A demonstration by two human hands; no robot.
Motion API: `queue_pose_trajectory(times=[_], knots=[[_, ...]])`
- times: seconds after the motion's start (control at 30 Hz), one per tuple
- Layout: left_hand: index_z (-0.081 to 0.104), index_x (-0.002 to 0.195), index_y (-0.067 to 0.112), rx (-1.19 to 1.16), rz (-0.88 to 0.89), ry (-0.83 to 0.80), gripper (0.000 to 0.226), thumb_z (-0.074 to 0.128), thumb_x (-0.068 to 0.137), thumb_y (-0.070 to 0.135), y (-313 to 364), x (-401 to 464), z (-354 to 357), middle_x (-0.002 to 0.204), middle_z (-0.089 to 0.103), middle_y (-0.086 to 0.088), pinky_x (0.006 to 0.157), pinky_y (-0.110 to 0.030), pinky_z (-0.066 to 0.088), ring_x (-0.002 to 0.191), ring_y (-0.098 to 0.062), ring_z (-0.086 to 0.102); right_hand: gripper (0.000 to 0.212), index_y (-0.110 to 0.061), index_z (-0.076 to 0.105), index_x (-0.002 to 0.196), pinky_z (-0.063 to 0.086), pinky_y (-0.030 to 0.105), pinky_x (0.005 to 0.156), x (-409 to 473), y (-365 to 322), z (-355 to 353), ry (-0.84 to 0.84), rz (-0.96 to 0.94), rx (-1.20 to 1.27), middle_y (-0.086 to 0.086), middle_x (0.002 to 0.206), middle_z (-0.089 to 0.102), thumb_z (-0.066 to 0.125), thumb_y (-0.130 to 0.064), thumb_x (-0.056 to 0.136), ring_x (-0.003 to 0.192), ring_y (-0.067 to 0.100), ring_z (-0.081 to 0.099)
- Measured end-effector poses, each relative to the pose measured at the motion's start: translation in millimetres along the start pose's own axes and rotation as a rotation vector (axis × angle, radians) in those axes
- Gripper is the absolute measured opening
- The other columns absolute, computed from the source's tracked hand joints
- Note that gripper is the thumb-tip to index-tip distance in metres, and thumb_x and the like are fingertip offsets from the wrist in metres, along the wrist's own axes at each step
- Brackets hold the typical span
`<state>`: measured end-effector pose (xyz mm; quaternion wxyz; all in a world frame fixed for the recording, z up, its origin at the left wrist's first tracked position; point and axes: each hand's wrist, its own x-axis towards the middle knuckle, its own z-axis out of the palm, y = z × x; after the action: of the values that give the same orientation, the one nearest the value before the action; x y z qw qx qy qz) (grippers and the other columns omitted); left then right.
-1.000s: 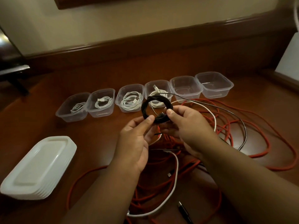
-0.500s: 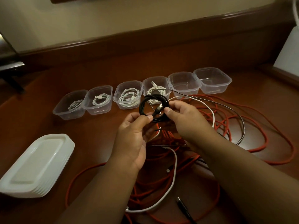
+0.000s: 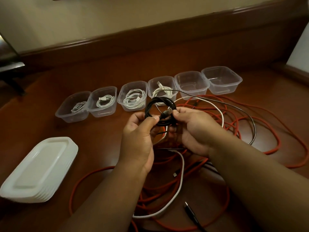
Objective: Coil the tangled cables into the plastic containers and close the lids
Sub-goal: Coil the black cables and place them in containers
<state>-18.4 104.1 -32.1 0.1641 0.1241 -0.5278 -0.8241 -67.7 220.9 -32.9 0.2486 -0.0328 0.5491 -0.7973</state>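
Observation:
A black cable [image 3: 148,107] is wound into a small coil above the middle of the table. My left hand [image 3: 138,138] pinches the coil's lower left side. My right hand [image 3: 192,129] pinches its plug end at the lower right. Behind them stands a row of several clear plastic containers [image 3: 73,113]. The left ones each hold a coiled white cable [image 3: 133,100]. The two on the right, one [image 3: 192,84] and the other [image 3: 222,80], hold nothing. Under my hands lies a tangle of red cable [image 3: 267,124], a white cable [image 3: 181,166] and a thin dark cable [image 3: 250,118].
A stack of white lids [image 3: 38,169] lies at the left front of the brown wooden table [image 3: 100,139]. A raised wooden ledge [image 3: 150,42] runs along the back. A black plug [image 3: 189,209] lies at the front. A white object [image 3: 301,52] stands at the far right.
The coil has stayed between my hands while the black plug end has been brought across its loops by my right hand. The view has dipped slightly.

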Motion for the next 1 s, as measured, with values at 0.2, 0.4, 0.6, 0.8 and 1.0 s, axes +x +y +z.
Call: queue_pose_trajectory(times=[0.2,0.4,0.6,0.8,1.0], knots=[[0.056,0.114,0.021,0.355,0.189,-0.007,0.033,0.068,0.089,0.003,-5.5,7.5,-8.2,0.088,0.077,0.004,0.065,-0.017,0.054,0.080,-0.009,0.074,0.041,-0.037,0.057,0.094,0.050,0.027,0.068,-3.3,-1.4,1.9,0.114,-0.288,-0.470,-0.003,0.088,0.064,0.035,-0.005,0.104,0.071,0.009,0.056],[0.052,0.128,0.031,0.464,0.225,-0.173,0.049,0.067,0.090,0.002,-2.5,8.5,-14.3,0.098,0.076,-0.004,0.081,-0.034,0.059,0.093,-0.017,0.074,0.022,-0.030,0.064,0.094,0.045,0.030,0.068,-1.6,0.6,1.1,0.069,-0.267,-0.435,-0.005,0.081,0.064,0.048,-0.016,0.099,0.072,0.009,0.058],[0.053,0.125,0.037,0.590,0.208,-0.220,0.051,0.071,0.088,0.009,-0.7,13.0,-22.1,0.108,0.071,0.001,0.078,-0.026,0.059,0.101,-0.016,0.070,0.023,-0.029,0.061,0.121,0.050,0.032,0.084,1.2,-2.9,-8.1,0.025,-0.271,-0.749,-0.009,0.097,0.067,0.048,-0.026,0.103,0.095,0.011,0.064],[0.072,0.111,0.028,1.075,0.672,-0.304,0.031,0.074,0.085,0.011,2.0,18.4,-30.5,0.103,0.064,0.022,0.085,-0.009,0.046,0.102,0.005,0.060,0.026,-0.022,0.057,0.120,0.057,0.027,0.081,3.7,-8.2,-18.3,-0.216,-0.151,-0.720,-0.008,0.092,0.074,0.060,-0.015,0.095,0.087,0.006,0.070],[0.074,0.096,0.028,1.064,0.463,-0.239,0.015,0.075,0.085,0.018,-5.9,24.5,-33.2,0.084,0.072,0.013,0.068,-0.015,0.053,0.078,0.001,0.068,0.021,-0.027,0.056,0.106,0.056,0.035,0.077,11.5,1.8,-21.1,-0.077,-0.209,-0.920,0.001,0.097,0.070,0.069,-0.024,0.090,0.089,0.017,0.069]])
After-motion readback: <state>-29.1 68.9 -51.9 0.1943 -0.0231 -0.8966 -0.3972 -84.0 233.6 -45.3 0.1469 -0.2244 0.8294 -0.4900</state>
